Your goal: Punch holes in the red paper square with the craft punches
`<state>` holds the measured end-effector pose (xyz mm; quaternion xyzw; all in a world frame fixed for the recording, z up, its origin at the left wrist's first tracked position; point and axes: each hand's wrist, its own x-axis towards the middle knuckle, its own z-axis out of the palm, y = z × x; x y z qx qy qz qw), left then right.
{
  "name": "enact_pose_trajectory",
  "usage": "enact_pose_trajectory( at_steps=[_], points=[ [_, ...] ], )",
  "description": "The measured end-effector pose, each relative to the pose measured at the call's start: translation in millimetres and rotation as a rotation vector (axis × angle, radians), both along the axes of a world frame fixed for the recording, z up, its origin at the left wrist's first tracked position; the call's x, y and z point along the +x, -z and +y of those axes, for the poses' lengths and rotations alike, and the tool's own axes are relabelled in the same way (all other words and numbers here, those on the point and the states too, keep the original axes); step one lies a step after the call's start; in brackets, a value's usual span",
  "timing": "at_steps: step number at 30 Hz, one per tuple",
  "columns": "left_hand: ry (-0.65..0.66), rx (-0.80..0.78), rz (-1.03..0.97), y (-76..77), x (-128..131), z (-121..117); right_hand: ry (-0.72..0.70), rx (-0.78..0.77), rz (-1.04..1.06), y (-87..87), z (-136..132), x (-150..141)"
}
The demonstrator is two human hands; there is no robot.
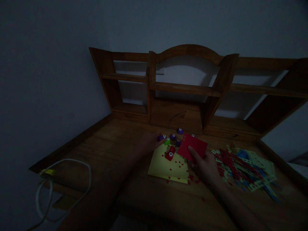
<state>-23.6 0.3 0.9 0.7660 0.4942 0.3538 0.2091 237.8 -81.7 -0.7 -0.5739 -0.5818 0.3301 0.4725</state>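
Note:
In my right hand (pixel 205 163) I hold a square sheet of red paper (pixel 196 148), thumb on top; a row of small punched holes runs along its left edge. My left hand (pixel 152 142) has its fingers around a purple paper punch (pixel 161 137). Close beside it stands a green paper punch (pixel 167 141). A red paper punch (pixel 169 155) rests on a yellow sheet of paper (pixel 166 166), which is strewn with tiny red paper cutouts (pixel 179 166). More purple punches (pixel 180 131) stand behind, one partly covered by the red paper.
A heap of punched red, blue and pale yellow paper strips (pixel 243 168) lies on the right of the wooden desk (pixel 108 141). Wooden shelves (pixel 183 89) line the back. A white cable (pixel 89 173) loops at the left edge. The scene is dim.

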Motion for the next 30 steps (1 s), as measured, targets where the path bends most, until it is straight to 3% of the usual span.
enact_pose_trajectory(
  at_steps=[4, 8, 11, 13, 17, 19, 24, 30],
  points=[
    [0.079, 0.004, 0.095, 0.4, -2, 1, 0.002, -0.004, 0.003, -0.3, 0, -2],
    [0.088, 0.145, 0.226, -2.8, -2, -3, 0.024, 0.021, -0.028, -1.6, 1, -2],
    [0.11, 0.144, 0.29, -5.6, 2, -6, 0.039, 0.033, -0.066, -3.2, 2, -1],
    [0.086, 0.085, 0.141, -6.0, 7, -6, 0.012, 0.02, -0.065, -4.1, 1, -1],
    [0.103, -0.133, -0.505, -2.2, 18, 0, -0.014, 0.003, -0.059, -4.3, 0, 0],
    [0.128, -0.276, -0.715, -0.1, 22, 2, 0.019, 0.0, -0.056, -3.6, 0, 0],
    [0.13, -0.471, -0.903, -0.5, 21, 0, 0.007, -0.02, -0.041, -1.4, 1, -1],
    [0.162, -0.625, -0.941, -1.7, 17, 0, 0.04, 0.014, -0.051, -2.9, 0, -5]
  ],
)
